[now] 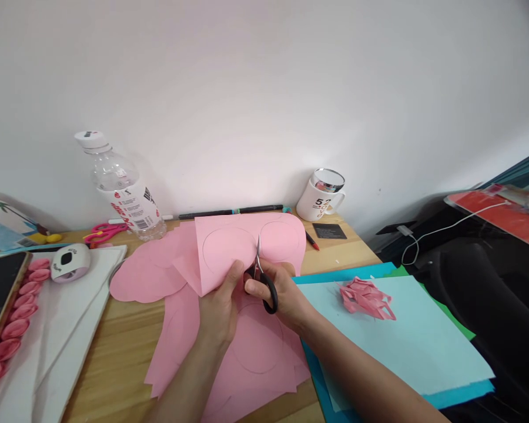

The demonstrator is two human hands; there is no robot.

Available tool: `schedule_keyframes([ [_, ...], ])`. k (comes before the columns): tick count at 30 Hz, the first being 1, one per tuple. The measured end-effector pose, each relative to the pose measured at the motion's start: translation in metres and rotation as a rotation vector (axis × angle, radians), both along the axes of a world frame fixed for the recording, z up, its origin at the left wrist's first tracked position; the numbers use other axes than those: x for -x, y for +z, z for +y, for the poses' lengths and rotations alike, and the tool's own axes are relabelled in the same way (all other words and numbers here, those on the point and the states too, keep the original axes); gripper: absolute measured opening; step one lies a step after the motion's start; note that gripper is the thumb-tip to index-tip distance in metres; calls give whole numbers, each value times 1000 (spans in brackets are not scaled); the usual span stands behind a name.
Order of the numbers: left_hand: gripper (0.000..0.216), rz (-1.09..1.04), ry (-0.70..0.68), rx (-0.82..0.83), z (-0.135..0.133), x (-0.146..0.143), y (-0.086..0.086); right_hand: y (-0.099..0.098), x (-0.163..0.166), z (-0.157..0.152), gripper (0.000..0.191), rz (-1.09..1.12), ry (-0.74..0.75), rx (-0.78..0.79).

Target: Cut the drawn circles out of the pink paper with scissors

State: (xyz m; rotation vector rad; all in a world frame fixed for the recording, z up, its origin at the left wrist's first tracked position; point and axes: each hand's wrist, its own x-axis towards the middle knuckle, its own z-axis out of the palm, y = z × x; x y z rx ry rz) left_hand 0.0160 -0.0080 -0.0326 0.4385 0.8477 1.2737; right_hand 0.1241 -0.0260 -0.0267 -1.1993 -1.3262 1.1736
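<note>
My left hand [220, 302] grips the lower edge of a pink paper sheet [227, 244] that has round outlines drawn on it. In my right hand [280, 294] is a pair of scissors [270, 294] with black handles. Their blades point away from me, up between two drawn circles, with the paper around them. Below both hands lie more pink sheets [262, 343] with circle outlines. To the left, pink cut-out rounds [147, 273] overlap on the table.
A clear bottle [130, 194] and a white mug [320, 197] stand by the wall. Pink scraps [365, 298] lie on pale blue paper [405, 346] at right. At left are a phone [0, 299], rolled pink pieces [20, 326], a white device [70, 262] and pink scissors [106, 232].
</note>
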Motion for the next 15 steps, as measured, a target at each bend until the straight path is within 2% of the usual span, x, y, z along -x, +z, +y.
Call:
schedule_keyframes([
  [7,33,9,-19,11,-1,0,2,1,0,-1,38,-42,-21,-39],
  [15,32,13,-12,5,1,1,0,-2,-1,-1,35,-22,-31,-8],
])
